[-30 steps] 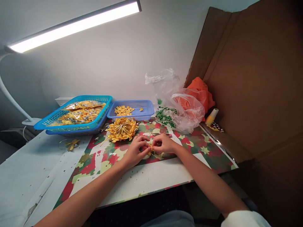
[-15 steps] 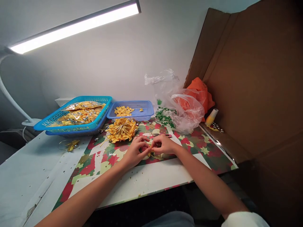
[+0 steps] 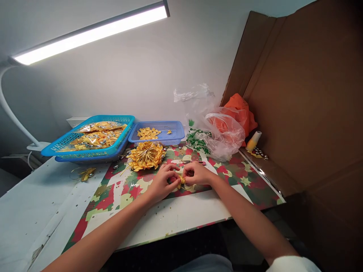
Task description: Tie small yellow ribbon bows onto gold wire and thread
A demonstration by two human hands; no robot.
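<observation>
My left hand and my right hand meet over the patterned mat, fingers pinched together on a small gold foil piece between them. Just beyond my left hand lies a pile of gold foil ornaments. Much of the piece is hidden by my fingers.
A large turquoise basket with bagged gold pieces and a smaller blue basket with loose gold bits stand at the back. Plastic bags and an orange bag lie right. A cardboard wall closes the right side. A small gold ornament lies left.
The fingers of both hands have shifted slightly on the gold piece; the hands stay in the same place.
</observation>
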